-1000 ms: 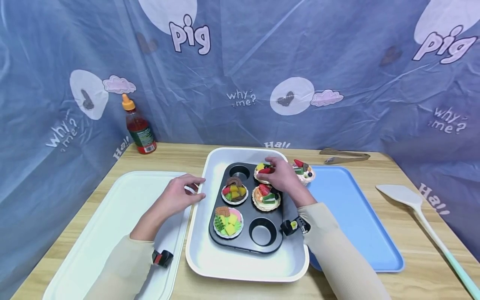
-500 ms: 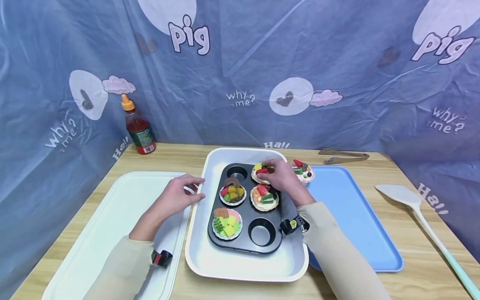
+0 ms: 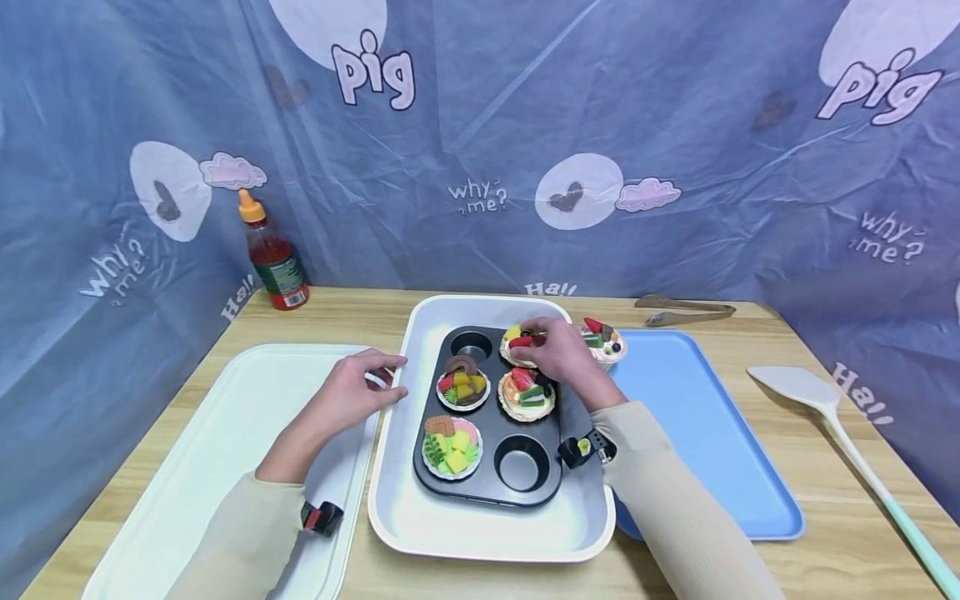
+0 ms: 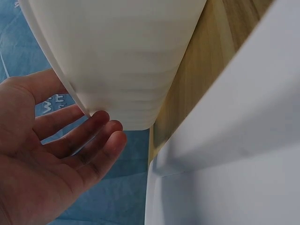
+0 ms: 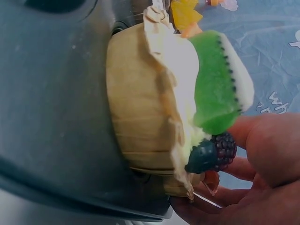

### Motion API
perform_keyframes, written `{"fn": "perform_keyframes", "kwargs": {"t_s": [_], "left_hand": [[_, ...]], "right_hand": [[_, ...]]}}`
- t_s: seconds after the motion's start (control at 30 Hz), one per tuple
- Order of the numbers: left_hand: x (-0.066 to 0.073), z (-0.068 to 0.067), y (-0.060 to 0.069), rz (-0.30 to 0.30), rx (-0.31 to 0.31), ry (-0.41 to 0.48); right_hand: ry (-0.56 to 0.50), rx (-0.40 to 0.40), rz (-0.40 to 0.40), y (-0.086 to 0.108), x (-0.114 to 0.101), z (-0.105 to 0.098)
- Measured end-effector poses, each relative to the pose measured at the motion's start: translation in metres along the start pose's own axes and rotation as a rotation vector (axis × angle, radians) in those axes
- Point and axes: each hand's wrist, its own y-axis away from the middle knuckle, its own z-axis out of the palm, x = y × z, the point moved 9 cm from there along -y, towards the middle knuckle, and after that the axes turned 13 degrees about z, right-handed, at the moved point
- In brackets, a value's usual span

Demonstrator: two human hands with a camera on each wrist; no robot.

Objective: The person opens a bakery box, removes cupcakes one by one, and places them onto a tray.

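Note:
My left hand holds the left rim of the deep white tray; in the left wrist view, thumb and forefinger pass behind the rim while the other fingertips touch the outer wall. My right hand pinches a fruit tart at the back right cup of the dark muffin pan, partly covering it. Just in front sits a kiwi-topped tart, large in the right wrist view with its pale crust. Two more fruit tarts, one middle left and one front left, occupy other cups.
Another fruit tart stands on the blue tray at right. A flat white tray lies left. Metal tongs, a white spatula and a sauce bottle lie or stand around. Patterned blue cloth hangs behind.
The muffin pan and my right hand have shifted slightly left within the white tray. My left hand stays at the rim, and the right hand keeps its pinch on the tart.

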Motion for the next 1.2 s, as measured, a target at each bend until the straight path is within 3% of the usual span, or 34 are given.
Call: {"fn": "perform_keyframes", "kwargs": {"t_s": [1.2], "left_hand": [[-0.0011,0.0002,0.0001,0.007,-0.008,0.002]], "right_hand": [[-0.069,0.036,-0.099,-0.0008,-0.0022,-0.0022]]}}
